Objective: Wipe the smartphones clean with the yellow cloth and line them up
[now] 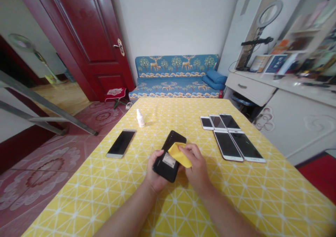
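Note:
A black smartphone (166, 167) lies tilted in my left hand (154, 176), its back facing up with a pale label on the lower half. My left thumb rests along its left edge, and the other fingers are mostly hidden beneath it. My right hand (196, 165) pinches a folded yellow cloth (181, 155), which touches the back of the phone near its middle. Left of my hands, a smartphone with a dark screen (121, 143) lies on the table. A small white spray bottle (140, 118) stands upright beyond it.
Several phones, among them a white-framed smartphone (228, 145), lie screen up in two rows on the right of the yellow patterned tablecloth (173, 209). A blue patterned sofa (170, 85) stands past the table's far edge. To the right is a white cabinet (296, 121).

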A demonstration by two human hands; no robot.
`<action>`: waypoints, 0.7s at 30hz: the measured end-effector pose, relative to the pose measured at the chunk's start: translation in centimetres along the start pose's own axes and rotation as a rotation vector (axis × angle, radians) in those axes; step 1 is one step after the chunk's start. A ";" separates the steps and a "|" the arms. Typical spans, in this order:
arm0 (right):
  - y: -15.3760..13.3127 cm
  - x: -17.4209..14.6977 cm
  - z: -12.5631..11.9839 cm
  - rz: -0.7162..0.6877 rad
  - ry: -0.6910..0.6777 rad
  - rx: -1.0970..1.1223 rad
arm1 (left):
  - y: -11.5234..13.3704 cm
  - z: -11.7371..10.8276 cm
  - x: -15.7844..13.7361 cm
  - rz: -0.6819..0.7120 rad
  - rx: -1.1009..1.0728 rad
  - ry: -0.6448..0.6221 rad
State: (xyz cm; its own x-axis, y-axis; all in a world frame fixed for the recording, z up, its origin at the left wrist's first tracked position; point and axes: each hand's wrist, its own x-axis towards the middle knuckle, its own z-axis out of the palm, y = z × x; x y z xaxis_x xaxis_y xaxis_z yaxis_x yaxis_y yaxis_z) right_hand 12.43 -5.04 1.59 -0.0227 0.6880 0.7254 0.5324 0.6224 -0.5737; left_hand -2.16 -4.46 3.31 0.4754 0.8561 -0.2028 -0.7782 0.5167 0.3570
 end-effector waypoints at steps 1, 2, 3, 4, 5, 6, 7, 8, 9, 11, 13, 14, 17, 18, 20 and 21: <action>-0.5 -0.2 0.4 -0.014 -0.047 0.023 | 0.3 -0.1 0.2 0.041 0.012 0.019; -1.0 -0.4 0.7 -0.026 -0.095 0.045 | 0.5 -0.3 0.3 0.081 0.030 0.022; -1.6 -0.6 1.0 -0.040 -0.146 0.068 | 0.7 -0.4 0.4 0.113 0.049 0.011; -2.1 -0.8 1.2 -0.057 -0.194 0.095 | 0.8 -0.6 0.4 0.129 0.069 -0.012; -2.5 -0.9 1.3 -0.076 -0.238 0.120 | 0.9 -0.7 0.4 0.124 0.084 -0.036; -2.9 -1.1 1.3 -0.099 -0.273 0.140 | 0.9 -0.9 0.5 0.109 0.093 -0.056; -3.2 -1.2 1.3 -0.123 -0.294 0.151 | 0.8 -1.1 0.5 0.098 0.096 -0.070; -3.4 -1.3 1.3 -0.149 -0.306 0.158 | 0.6 -1.3 0.5 0.093 0.099 -0.078; -3.5 -1.4 1.3 -0.170 -0.314 0.161 | 0.3 -1.4 0.5 0.094 0.107 -0.082; -3.6 -1.4 1.3 -0.206 -0.336 0.163 | -0.1 -1.5 0.6 0.103 0.137 -0.082; -3.6 -1.4 1.2 -0.231 -0.377 0.175 | -0.3 -1.3 0.7 0.108 0.189 -0.061; -3.7 -1.4 1.2 -0.233 -0.400 0.189 | -0.2 -1.1 0.8 0.108 0.218 -0.039; -3.9 -1.2 0.7 -0.198 -0.488 0.254 | 0.6 -0.6 1.0 0.111 0.276 0.035; -4.0 -1.2 0.5 -0.189 -0.530 0.266 | 0.9 -0.5 1.1 0.128 0.286 0.063; -4.1 -1.0 0.0 -0.188 -0.610 0.247 | 1.5 -0.5 1.2 0.229 0.316 0.149; -4.1 -0.9 -0.3 -0.188 -0.634 0.220 | 1.7 -0.7 1.3 0.299 0.346 0.203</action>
State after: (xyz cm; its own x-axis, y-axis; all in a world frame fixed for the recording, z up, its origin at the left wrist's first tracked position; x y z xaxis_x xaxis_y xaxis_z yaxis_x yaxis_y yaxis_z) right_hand 10.48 -8.30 3.41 -0.6229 0.6046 0.4964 0.2890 0.7676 -0.5721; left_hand -3.12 -2.52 3.04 0.1361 0.9691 -0.2059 -0.6698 0.2432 0.7015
